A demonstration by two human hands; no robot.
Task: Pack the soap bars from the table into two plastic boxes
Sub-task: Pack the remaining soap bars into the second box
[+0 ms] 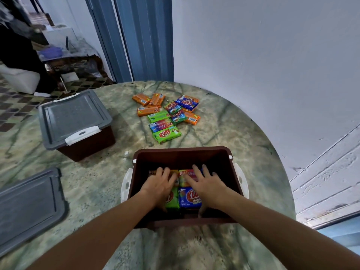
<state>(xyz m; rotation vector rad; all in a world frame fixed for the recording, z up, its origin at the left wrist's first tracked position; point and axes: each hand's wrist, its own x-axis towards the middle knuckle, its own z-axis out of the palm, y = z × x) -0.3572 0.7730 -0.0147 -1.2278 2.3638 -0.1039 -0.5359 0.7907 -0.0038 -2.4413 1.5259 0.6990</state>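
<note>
Both my hands are down inside the open brown box [183, 156] at the near edge of the marbled surface [233, 137], fingers spread flat over the soap bars already laid there. My left hand [159, 184] presses on the bars at the left, over a green bar [172, 199]; my right hand [207, 183] lies flat on the bars at the right, beside a blue bar [190, 197]. Neither hand grips anything: the flat palms, I judge, are there to seat the layer level so that more will fit. The box's white latches [125, 185] hang outward, its grey lid [29, 207] set aside at the left to keep the mouth free. Beyond the box a loose heap of unpacked soap bars [166, 114], orange, green and blue, waits within reach. The second box [78, 121] stands at the far left with its lid on; whether it is filled I cannot tell.
</note>
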